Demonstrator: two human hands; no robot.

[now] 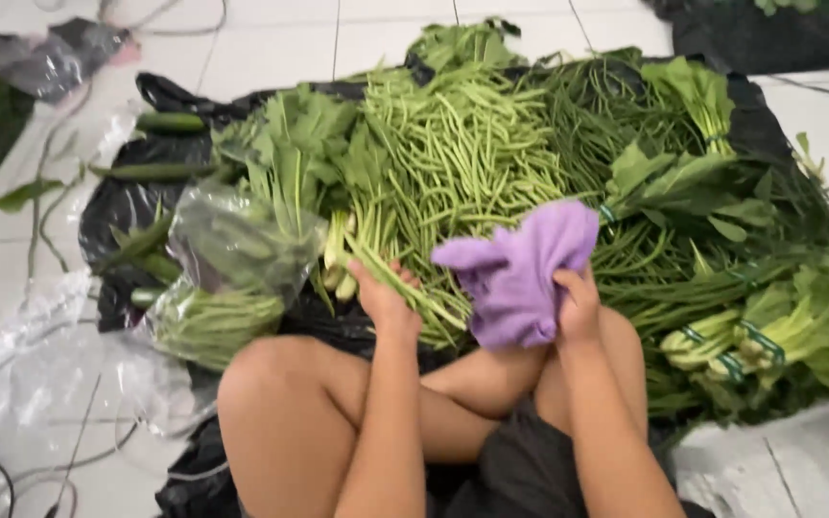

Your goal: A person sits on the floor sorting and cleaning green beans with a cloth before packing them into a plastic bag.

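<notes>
Person seated cross-legged on white tiled floor (271, 43), bare knees nearest the camera. Black plastic sheet (112, 206) spread over the tiles, vegetables heaped on it.

Left hand (381, 297): fingers closed around the stem end of a bundle of long beans (405, 283), just past the left knee. Right hand (578, 305): clamped on a crumpled purple cloth (520, 269), held above the right knee and in front of the bean pile, hiding part of it.

Left of the hands: clear plastic bag (232, 249) holding greens, touching a bunch of leafy stalks (290, 153). Loose clear plastic (11, 326) on the tiles beside it. Right: tied bunches of leafy greens (769, 331) with green bands, close-packed.

Middle: big heap of loose green beans (453, 144); darker, thinner beans (606, 105) behind to the right. Cucumbers (170, 122) at far left edge of the sheet. Further off: another dark bag (50, 58) top left, bare tiles beyond.
</notes>
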